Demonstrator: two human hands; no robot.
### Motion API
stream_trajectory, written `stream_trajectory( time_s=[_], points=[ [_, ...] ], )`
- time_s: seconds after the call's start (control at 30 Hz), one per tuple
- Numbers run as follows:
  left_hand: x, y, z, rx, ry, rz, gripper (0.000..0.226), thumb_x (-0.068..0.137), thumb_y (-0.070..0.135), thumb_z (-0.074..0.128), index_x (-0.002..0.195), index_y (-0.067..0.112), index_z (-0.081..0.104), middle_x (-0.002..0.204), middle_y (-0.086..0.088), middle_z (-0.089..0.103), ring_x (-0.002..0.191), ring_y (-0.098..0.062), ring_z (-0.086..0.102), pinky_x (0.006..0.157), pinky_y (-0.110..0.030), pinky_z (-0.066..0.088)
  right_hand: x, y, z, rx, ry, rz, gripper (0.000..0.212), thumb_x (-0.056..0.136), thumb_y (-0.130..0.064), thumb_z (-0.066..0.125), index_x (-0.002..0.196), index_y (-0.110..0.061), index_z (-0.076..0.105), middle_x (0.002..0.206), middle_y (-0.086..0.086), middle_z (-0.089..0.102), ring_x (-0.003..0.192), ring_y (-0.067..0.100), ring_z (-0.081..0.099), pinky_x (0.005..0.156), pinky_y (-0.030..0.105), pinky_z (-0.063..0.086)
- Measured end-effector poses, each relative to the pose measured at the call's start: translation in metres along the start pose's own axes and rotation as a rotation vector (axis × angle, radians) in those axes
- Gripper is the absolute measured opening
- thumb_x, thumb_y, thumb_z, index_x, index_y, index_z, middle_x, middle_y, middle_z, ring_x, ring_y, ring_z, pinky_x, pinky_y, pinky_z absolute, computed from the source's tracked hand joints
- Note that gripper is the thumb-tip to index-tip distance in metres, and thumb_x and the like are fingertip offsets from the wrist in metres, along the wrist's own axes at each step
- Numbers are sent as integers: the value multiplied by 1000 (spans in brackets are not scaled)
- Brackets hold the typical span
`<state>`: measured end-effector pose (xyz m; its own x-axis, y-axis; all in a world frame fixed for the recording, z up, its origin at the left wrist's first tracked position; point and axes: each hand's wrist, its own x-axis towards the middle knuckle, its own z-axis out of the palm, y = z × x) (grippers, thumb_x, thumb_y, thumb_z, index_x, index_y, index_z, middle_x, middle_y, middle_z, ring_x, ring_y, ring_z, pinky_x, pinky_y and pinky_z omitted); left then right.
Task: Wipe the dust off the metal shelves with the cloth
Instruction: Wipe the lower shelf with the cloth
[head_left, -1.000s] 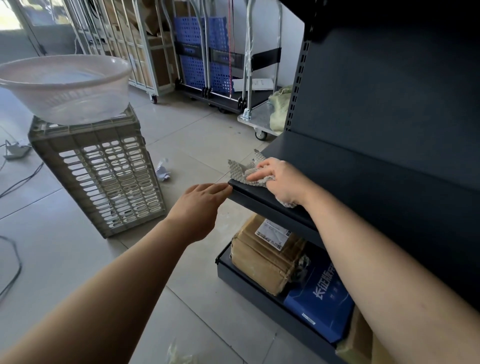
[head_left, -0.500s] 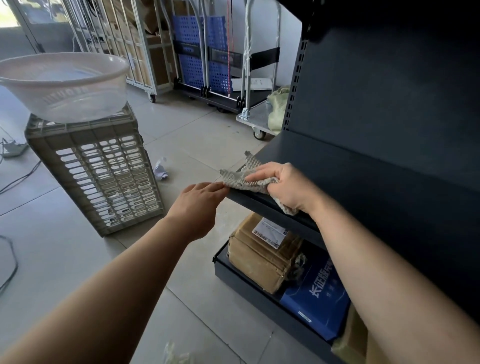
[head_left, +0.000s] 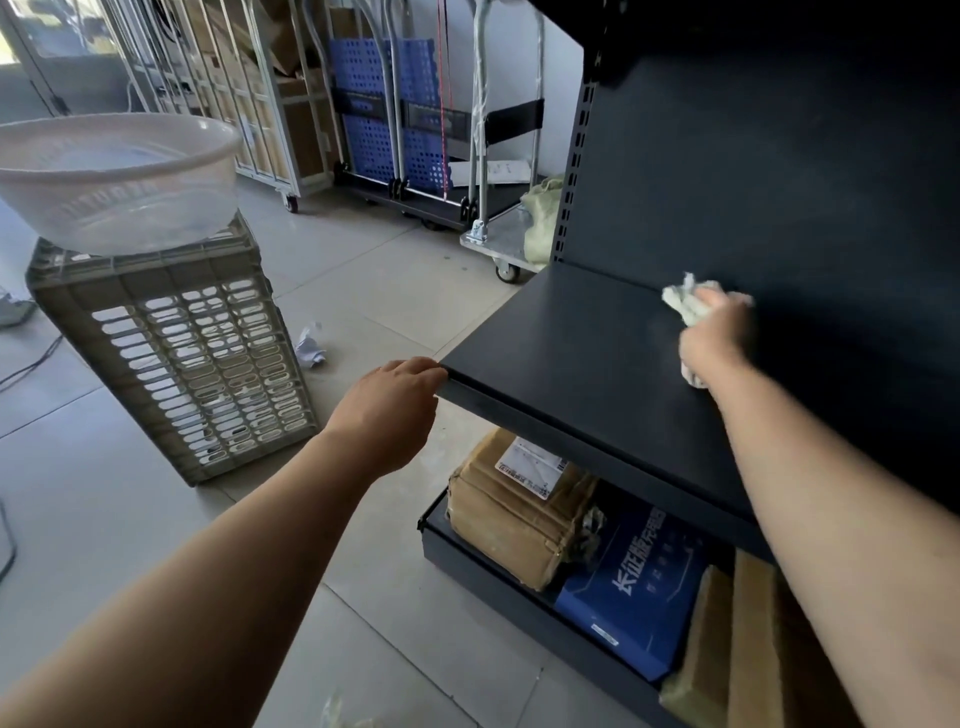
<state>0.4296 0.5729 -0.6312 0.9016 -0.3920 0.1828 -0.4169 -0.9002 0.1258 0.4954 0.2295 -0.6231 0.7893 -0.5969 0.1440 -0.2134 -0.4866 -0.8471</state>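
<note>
A dark metal shelf (head_left: 566, 343) juts out from a black back panel at the right. My right hand (head_left: 719, 332) grips a bunched pale cloth (head_left: 688, 301) and presses it at the back of the shelf, where the board meets the back panel. The hand is blurred by motion. My left hand (head_left: 387, 402) holds the shelf's front left corner, fingers curled over its edge.
Under the shelf, the bottom tray (head_left: 483, 561) holds a taped brown parcel (head_left: 519, 509), a blue box (head_left: 639, 592) and more cartons. At the left a basin of water (head_left: 114, 176) sits on an upended grey crate (head_left: 182, 353). Crumpled paper (head_left: 310, 347) lies on the floor. Trolleys (head_left: 400, 119) stand behind.
My right hand has swept the cloth from the shelf's front left corner across to the back right. My left hand has stayed at the corner.
</note>
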Motion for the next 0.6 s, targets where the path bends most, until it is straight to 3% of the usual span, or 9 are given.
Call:
stream_trajectory(
  time_s=[0.07,0.13,0.17,0.2,0.3,0.4,0.5,0.6],
  points=[
    [5,6,-1,-42,34,17,37,95,19,41,132,18,46,137,-2,49,118,-25,51,95,-39,46,5,21,-15,-302,-48,113,48,83,-3,48,130,-13,52,132,17,52,124,34,47,94,26,42],
    [11,13,0,-61,32,55,35,96,20,40,130,16,50,136,-3,50,118,-25,51,96,-37,46,-5,20,4,-458,-121,4,62,78,-9,41,140,-18,41,142,17,43,135,37,33,116,37,21],
    [14,15,1,-55,25,69,33,97,22,39,126,16,53,134,-3,51,118,-24,51,95,-36,45,-14,14,21,-480,-153,-89,70,74,-10,38,143,-21,36,143,14,42,138,37,25,119,33,7],
    [17,17,2,-50,21,74,31,97,24,38,121,15,56,131,-2,54,116,-24,52,94,-35,45,-28,1,37,-467,-186,-164,74,73,-7,38,144,-23,33,141,11,41,140,36,21,116,27,0],
    [23,20,3,-50,28,61,31,97,28,37,110,13,61,124,-3,58,111,-24,54,92,-35,45,-81,-40,70,-329,-322,-283,64,79,4,41,136,-23,49,144,8,35,136,28,31,112,20,20],
    [29,28,3,-50,-2,39,30,97,29,36,107,14,60,124,-3,57,112,-24,53,91,-35,44,-107,-56,64,-111,-377,-328,59,82,12,38,130,-17,56,144,7,39,134,21,38,105,11,24],
    [38,39,3,-63,-16,45,31,97,31,35,109,15,59,124,-2,56,112,-23,52,90,-33,43,-88,-32,17,-20,-119,-244,56,81,15,40,126,-11,59,137,9,43,124,21,47,105,15,30],
    [46,46,6,-86,-12,71,33,98,29,35,113,13,60,125,-4,57,115,-23,51,95,-32,40,-52,19,-48,-184,182,-31,58,77,13,45,127,-13,56,135,11,37,126,25,42,107,22,33]
  ],
)
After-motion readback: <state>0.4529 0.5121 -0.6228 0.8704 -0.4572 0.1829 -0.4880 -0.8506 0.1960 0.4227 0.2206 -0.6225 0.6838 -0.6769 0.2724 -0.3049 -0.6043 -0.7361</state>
